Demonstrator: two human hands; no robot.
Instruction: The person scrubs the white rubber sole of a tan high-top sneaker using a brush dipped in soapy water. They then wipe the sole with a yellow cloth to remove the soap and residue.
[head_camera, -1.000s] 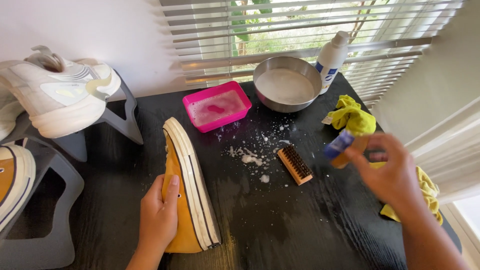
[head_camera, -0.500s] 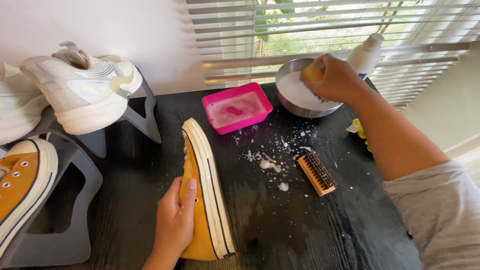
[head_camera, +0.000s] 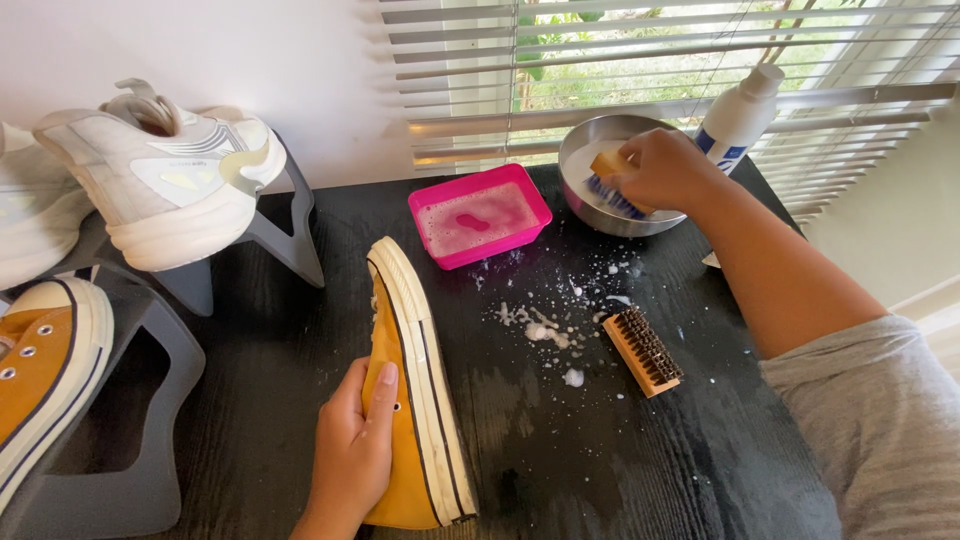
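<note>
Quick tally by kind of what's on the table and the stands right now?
Shoes: 4 (yellow sneaker, white sneaker, two at left edge)
Brushes: 2 (wooden brush, blue-bristled brush)
Containers: 2 (pink tub, metal bowl)
Bottles: 1 (white bottle)
Total: 9

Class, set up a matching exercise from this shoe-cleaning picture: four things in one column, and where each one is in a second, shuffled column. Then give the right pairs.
Things:
1. yellow sneaker
2. wooden brush
3. pink tub
4. blue-bristled brush

Places:
A. in the right hand, over the metal bowl
B. lying alone beside foam splashes
C. on its side under the left hand
D. left of the metal bowl, holding suds

Pairs: 1-C, 2-B, 3-D, 4-A
</note>
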